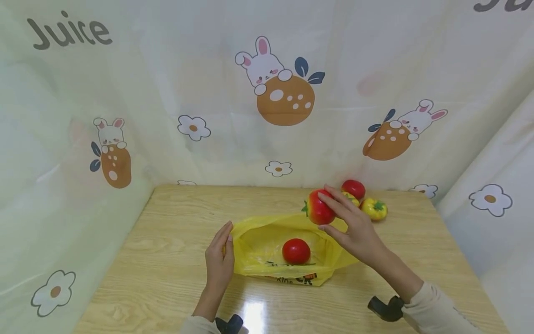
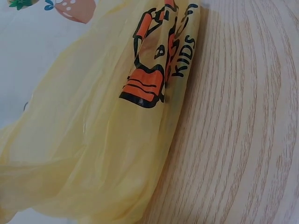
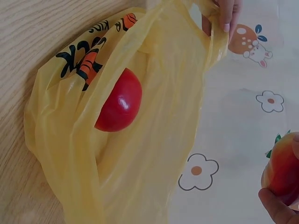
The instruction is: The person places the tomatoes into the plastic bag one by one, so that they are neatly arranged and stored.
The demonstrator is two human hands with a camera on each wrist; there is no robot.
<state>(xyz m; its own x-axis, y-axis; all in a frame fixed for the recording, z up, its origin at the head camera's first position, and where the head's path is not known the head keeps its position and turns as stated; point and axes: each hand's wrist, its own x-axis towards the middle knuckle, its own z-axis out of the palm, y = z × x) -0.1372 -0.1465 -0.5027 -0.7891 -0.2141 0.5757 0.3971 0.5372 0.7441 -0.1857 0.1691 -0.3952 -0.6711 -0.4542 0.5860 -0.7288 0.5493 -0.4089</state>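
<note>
A yellow plastic bag (image 1: 250,271) sits on the table with its mouth spread upward. Inside it lies a smooth red fruit (image 1: 296,251), also visible through the mouth in the right wrist view. My left hand (image 1: 220,256) pinches the bag's handle at the left side. Above the bag's right back rim, my right hand (image 1: 356,229) holds a red fruit with a yellow shoulder and green leafy top (image 1: 319,207) between thumb and fingers. The left wrist view is filled by the bag's printed side (image 2: 145,84).
Behind my right hand, a red fruit (image 1: 353,189) and a yellow fruit with a green top (image 1: 374,209) stand at the table's back edge, another yellow one (image 1: 349,198) partly hidden. A printed curtain (image 1: 217,69) hangs behind the wooden table (image 1: 167,232).
</note>
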